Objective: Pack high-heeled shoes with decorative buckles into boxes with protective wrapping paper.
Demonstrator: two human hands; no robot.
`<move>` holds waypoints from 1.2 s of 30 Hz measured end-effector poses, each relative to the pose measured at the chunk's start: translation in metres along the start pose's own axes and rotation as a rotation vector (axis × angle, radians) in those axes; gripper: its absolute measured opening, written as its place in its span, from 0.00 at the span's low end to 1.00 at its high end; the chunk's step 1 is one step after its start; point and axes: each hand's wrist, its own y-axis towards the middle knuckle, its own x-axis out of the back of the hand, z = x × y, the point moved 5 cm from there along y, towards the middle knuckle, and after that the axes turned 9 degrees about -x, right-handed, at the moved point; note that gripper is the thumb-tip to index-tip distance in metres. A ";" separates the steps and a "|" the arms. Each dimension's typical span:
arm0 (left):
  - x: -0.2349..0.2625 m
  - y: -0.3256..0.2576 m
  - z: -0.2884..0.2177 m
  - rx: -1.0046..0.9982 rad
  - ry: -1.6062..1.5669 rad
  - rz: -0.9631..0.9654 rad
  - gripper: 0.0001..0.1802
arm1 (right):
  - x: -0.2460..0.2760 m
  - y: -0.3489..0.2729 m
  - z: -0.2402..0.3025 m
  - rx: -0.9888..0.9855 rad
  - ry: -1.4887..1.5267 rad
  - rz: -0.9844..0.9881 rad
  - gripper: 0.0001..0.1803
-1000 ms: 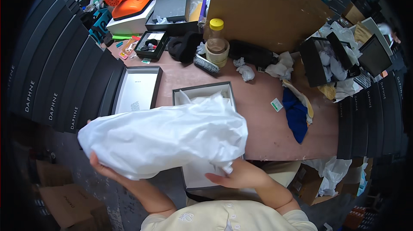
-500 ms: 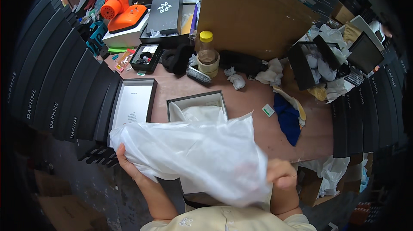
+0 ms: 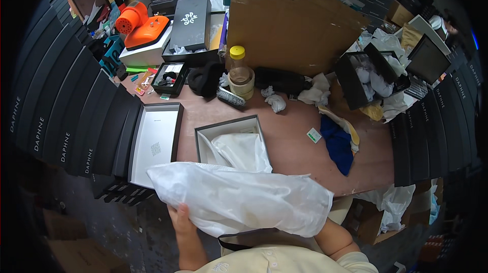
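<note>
A thin white bag [image 3: 244, 202] stretches across in front of me, wrinkled and partly see-through. My left hand [image 3: 181, 218] is closed on its lower left edge. At the bag's other end my right forearm goes behind it, and the bag hides that hand and its fingers. Just beyond the bag, an open shoebox [image 3: 200, 143] with a dark rim and pale inside holds a white wrapped bundle [image 3: 236, 150]. To its left lies a dark-edged box lid [image 3: 155, 133], white inside face up.
Stacked dark shoeboxes [image 3: 66, 100] rise at the left, with more stacked boxes [image 3: 437, 125] at the right. Farther back are a yellow-capped bottle [image 3: 237, 59], a brush [image 3: 231, 98], an orange device [image 3: 147, 31] and a large cardboard panel [image 3: 295, 26]. A blue cloth [image 3: 337, 143] lies right.
The white bag has come lower and nearer to me, spread more level. My left hand has moved right and down. My right hand, visible earlier beside the bag, is now behind it.
</note>
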 end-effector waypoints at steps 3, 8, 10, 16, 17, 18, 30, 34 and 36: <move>-0.004 0.008 -0.035 0.129 0.222 0.489 0.32 | 0.009 0.015 -0.019 0.028 0.245 -0.136 0.31; 0.025 0.046 -0.032 0.331 0.432 0.534 0.17 | 0.040 -0.005 -0.002 0.124 0.358 -0.318 0.34; 0.040 0.077 -0.020 0.244 0.307 0.397 0.18 | 0.056 -0.021 0.016 0.174 0.295 -0.362 0.36; 0.127 0.137 -0.075 -0.173 -0.301 -0.295 0.16 | 0.062 -0.104 0.112 0.438 -0.286 -0.529 0.39; 0.155 0.133 -0.104 -0.502 -0.387 0.051 0.18 | 0.071 -0.115 0.113 0.494 -0.293 -0.651 0.39; 0.125 0.096 -0.114 -0.628 -0.326 -0.379 0.18 | 0.078 -0.122 0.111 0.546 -0.312 -0.774 0.39; -0.060 -0.058 0.026 -0.469 1.179 1.510 0.08 | 0.029 -0.066 0.123 0.566 -1.249 -1.097 0.26; -0.084 -0.040 0.027 -0.311 0.820 1.447 0.10 | -0.013 0.059 0.103 0.402 -1.293 -0.337 0.16; -0.072 -0.029 0.027 0.026 0.859 1.290 0.10 | 0.014 0.125 0.075 0.471 -1.483 -0.321 0.14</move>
